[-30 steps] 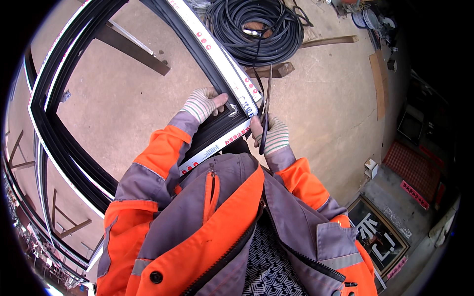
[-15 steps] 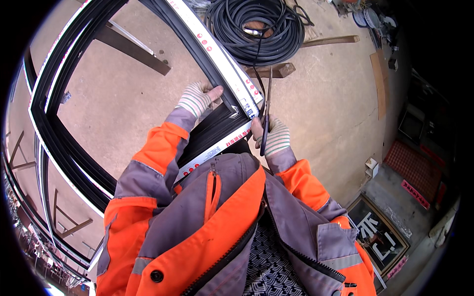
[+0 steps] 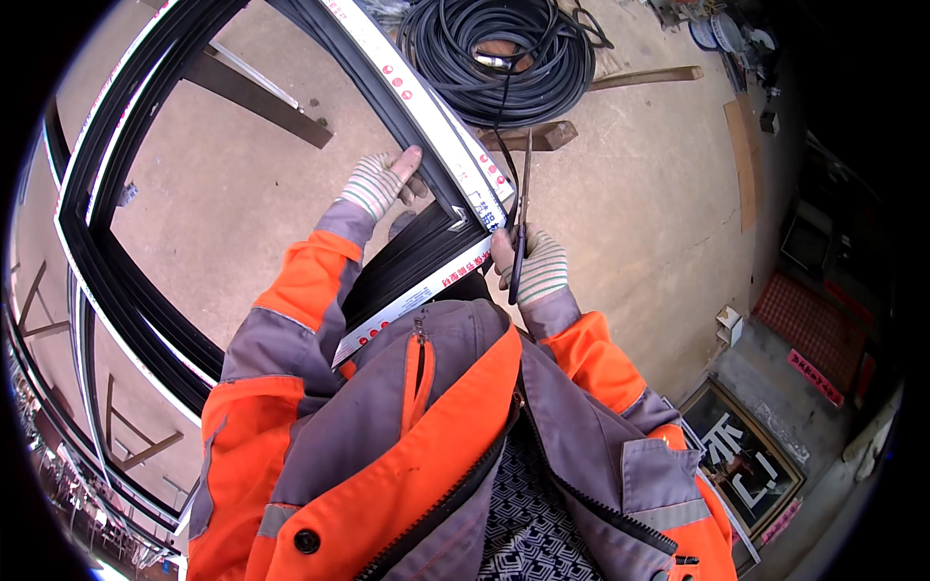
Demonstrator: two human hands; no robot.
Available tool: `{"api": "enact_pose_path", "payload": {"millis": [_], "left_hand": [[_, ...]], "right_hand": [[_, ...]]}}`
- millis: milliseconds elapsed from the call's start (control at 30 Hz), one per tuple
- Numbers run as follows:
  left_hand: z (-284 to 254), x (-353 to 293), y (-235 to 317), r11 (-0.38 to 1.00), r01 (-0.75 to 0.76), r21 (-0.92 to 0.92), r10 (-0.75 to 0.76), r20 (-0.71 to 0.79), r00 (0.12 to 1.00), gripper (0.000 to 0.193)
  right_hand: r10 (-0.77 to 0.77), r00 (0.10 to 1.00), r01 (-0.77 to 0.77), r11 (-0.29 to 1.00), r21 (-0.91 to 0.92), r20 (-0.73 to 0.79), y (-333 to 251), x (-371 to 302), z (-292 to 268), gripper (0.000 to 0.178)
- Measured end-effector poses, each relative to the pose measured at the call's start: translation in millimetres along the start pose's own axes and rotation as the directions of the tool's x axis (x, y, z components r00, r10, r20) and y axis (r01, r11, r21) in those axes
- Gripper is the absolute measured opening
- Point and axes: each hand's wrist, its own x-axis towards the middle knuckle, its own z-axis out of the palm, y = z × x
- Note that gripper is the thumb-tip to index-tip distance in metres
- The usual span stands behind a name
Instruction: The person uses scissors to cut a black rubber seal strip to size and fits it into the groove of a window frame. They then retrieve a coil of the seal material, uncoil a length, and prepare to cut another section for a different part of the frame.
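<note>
A window frame (image 3: 446, 116) with black inner profiles and white printed film on its faces stands before me, its near right corner close to my body. My left hand (image 3: 381, 184), in a striped glove with bare fingertips, grips the frame's inner black edge, thumb on top and the other fingers curled beneath. Just outside the corner, my right hand (image 3: 538, 263), gloved alike, is closed around a pair of scissors (image 3: 524, 208) with dark handles, blades pointing away from me. A thin black rubber strip (image 3: 511, 165) runs from the far coil down to the corner beside the scissors.
The large black coil (image 3: 446, 58) lies on the floor beyond the frame, near wooden pieces (image 3: 542, 137). A dark bar (image 3: 257, 102) shows through the frame opening. More frames stand at left. A framed sign (image 3: 741, 455) and a red crate (image 3: 812, 329) are at right.
My left hand has slid a little away from me along the frame's inner edge, farther from the corner. The right hand and scissors stay nearly in place.
</note>
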Motion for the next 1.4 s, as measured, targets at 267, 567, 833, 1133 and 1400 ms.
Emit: {"api": "enact_pose_path", "payload": {"millis": [267,567,833,1133,1400], "left_hand": [[24.9,-23.4,-10.7,0.965,-0.003,0.261,-0.027,0.109,0.994,0.039],[32.1,-31.0,-4.8,0.957,0.051,0.286,-0.085,0.107,0.991,0.033],[30.5,-25.2,-20.2,0.975,0.010,0.222,-0.037,0.118,0.992,0.034],[37.8,-29.4,-13.8,0.937,-0.029,0.349,-0.012,0.116,0.993,0.031],[35.9,-23.5,-26.0,0.923,-0.042,0.381,0.004,0.100,0.995,0.042]], "right_hand": [[0.001,1.000,-0.002,1.000,-0.031,-0.013,0.5,2.8,1.6,0.029],[-0.026,0.999,0.024,0.999,-0.043,-0.027,6.5,4.6,1.5,0.028],[-0.002,0.999,0.001,1.000,-0.028,-0.032,-0.7,2.4,2.8,0.026],[0.055,0.998,-0.055,0.998,-0.019,0.008,-13.2,-1.1,0.3,0.022],[0.020,0.999,-0.020,1.000,-0.018,-0.027,-12.0,-0.9,3.6,0.024]]}}
